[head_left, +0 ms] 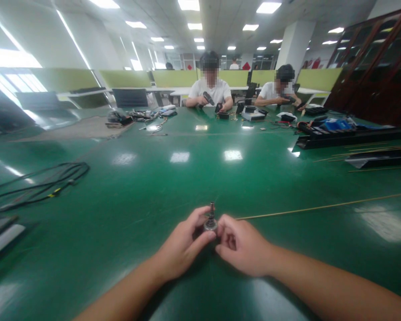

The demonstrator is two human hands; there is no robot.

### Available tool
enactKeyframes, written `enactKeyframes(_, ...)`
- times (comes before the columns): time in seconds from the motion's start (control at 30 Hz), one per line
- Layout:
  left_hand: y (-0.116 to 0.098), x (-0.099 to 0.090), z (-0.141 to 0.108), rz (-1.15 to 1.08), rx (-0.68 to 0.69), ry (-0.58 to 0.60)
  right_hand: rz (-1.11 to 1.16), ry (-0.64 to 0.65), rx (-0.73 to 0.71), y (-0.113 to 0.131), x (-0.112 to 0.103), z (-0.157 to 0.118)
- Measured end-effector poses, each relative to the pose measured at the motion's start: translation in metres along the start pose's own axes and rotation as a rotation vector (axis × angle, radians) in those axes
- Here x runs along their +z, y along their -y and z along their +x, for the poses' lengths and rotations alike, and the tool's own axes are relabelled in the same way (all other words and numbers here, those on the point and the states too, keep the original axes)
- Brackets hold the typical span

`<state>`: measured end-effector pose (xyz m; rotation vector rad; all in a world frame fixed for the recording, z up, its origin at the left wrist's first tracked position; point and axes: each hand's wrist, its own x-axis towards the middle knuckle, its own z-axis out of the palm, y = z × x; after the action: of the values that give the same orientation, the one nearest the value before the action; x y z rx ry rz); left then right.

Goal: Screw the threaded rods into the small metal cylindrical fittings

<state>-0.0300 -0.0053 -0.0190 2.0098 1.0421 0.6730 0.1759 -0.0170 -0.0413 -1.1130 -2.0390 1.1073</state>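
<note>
Between my hands a small metal shaft with stepped rings and a round flange [210, 222] stands upright, its thin tip pointing up. My left hand [183, 243] grips it, thumb on the near side and fingers on the far side. Close against its right side is my right hand [242, 244], with fingers curled and the fingertips by the flange. Whatever those fingers may hold is hidden. Just beyond the right knuckles, a thin brass-coloured rod [321, 208] runs along the green table [137, 196] to the right edge.
Black cables [63, 176] lie coiled at the left, above a dark, pale-edged object [3, 238]. Black channels [341, 138] and more thin rods are at the right. Across the table two people [210, 91] handle dark power tools among parts and boxes [254, 113].
</note>
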Motion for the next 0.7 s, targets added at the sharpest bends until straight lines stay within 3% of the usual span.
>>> enactKeyframes(0.17,0.0007,-0.0002,-0.0002,0.007,0.019,-0.009,0.0,0.015,-0.003,0.0004,-0.0011,0.0001)
enactKeyframes(0.5,-0.0004,-0.0006,-0.0001,-0.005,0.041,-0.158,-0.051,0.0,-0.055,-0.0004,-0.0011,-0.0001)
enactKeyframes(0.7,0.0049,0.0021,-0.0012,-0.023,0.089,-0.148,-0.041,-0.001,-0.049,-0.0009,-0.001,-0.0013)
